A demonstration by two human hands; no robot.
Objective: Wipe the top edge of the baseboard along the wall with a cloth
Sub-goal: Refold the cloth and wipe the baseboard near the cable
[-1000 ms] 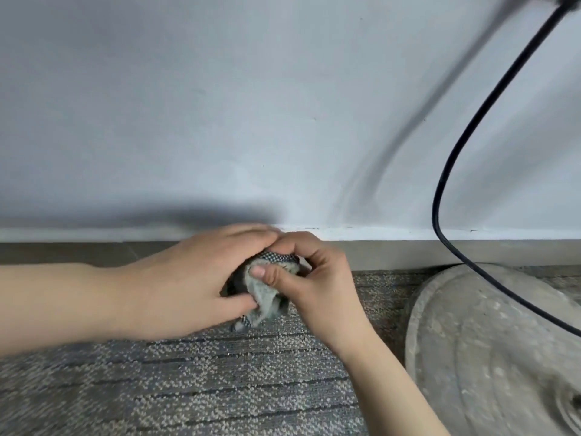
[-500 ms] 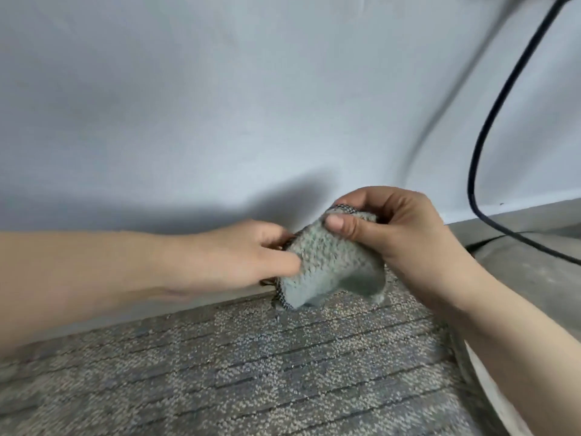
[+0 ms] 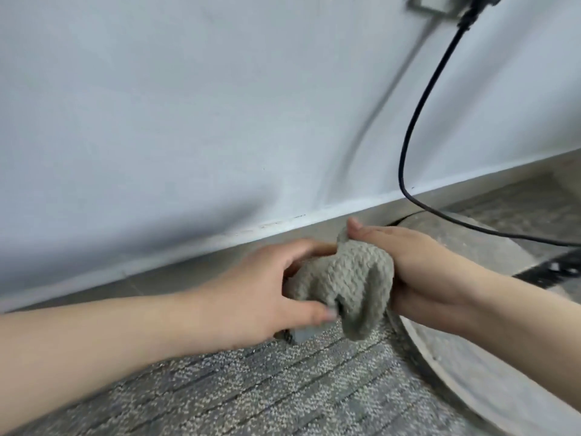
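Left hand (image 3: 251, 297): fingers curled round the left side of the cloth (image 3: 345, 284), thumb pressed on its lower fold
Right hand (image 3: 418, 269): thumb pinches the cloth's top corner, the rest bunched against the palm
Cloth: grey-green knit, held between both hands over the carpet (image 3: 251, 388), in front of the baseboard (image 3: 188, 265); contact cannot be told
Cable (image 3: 418, 121): black, hangs down the wall (image 3: 188, 121) onto a pale round disc (image 3: 471, 247)

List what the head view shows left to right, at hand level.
left hand → cloth → right hand → round grey disc. The black cable crosses over the disc, so it is left out.
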